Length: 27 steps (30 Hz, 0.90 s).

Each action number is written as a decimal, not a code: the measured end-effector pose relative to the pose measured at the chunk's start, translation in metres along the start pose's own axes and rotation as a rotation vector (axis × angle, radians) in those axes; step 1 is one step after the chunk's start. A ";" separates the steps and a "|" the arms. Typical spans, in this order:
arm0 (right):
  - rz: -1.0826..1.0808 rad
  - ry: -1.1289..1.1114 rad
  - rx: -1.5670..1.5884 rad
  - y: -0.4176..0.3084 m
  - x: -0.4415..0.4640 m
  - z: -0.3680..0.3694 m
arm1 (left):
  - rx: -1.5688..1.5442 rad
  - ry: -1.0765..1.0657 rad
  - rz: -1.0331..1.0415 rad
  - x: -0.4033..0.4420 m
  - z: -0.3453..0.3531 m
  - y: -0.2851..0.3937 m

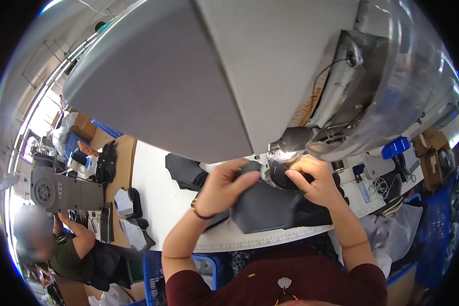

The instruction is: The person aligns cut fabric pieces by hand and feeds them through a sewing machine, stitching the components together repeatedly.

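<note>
Just below a large grey sewing machine [204, 76], my left hand [224, 186] pinches the edge of a black fabric piece [268, 206], thumb on top. On the other side of the lit needle area [283, 154], my right hand [313, 178] grips a curved, stitched part of the black material between thumb and fingers. The piece hangs over the white table [150, 194] towards me. More black pieces [184, 171] lie left of my left hand. The machine hides part of the needle area.
A co-worker [76, 250] sits at another machine [64, 191] on the left. Stacked grey and black pieces [135, 232] lie near that machine. At right are a blue bin [396, 148], coiled cord [379, 187], tools and plastic bags [392, 229]. A blue crate [153, 275] stands below the table.
</note>
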State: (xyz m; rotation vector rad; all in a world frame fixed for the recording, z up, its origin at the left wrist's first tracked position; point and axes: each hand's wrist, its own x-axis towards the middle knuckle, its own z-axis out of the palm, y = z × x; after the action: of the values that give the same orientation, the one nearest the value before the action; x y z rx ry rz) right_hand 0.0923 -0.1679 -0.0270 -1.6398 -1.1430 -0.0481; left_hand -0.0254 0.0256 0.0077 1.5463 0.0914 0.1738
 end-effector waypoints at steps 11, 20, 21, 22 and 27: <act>0.047 -0.178 -0.227 0.023 -0.003 -0.012 | 0.179 0.065 -0.023 0.016 0.023 -0.008; 0.013 -0.160 -0.233 0.021 0.002 -0.013 | 0.205 0.043 -0.026 0.017 0.025 -0.004; -0.011 -0.160 -0.256 0.021 0.003 -0.013 | 0.190 0.039 -0.027 0.017 0.025 -0.003; -0.036 -0.160 -0.279 0.022 0.003 -0.013 | 0.184 0.036 -0.036 0.017 0.025 -0.003; 0.010 -0.140 -0.161 0.015 0.007 -0.016 | 0.152 0.023 -0.107 0.017 0.025 -0.001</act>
State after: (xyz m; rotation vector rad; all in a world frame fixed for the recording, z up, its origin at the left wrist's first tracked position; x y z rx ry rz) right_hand 0.1148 -0.1749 -0.0271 -1.8139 -1.2641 -0.0195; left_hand -0.0042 0.0043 0.0083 1.6866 0.2092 0.1023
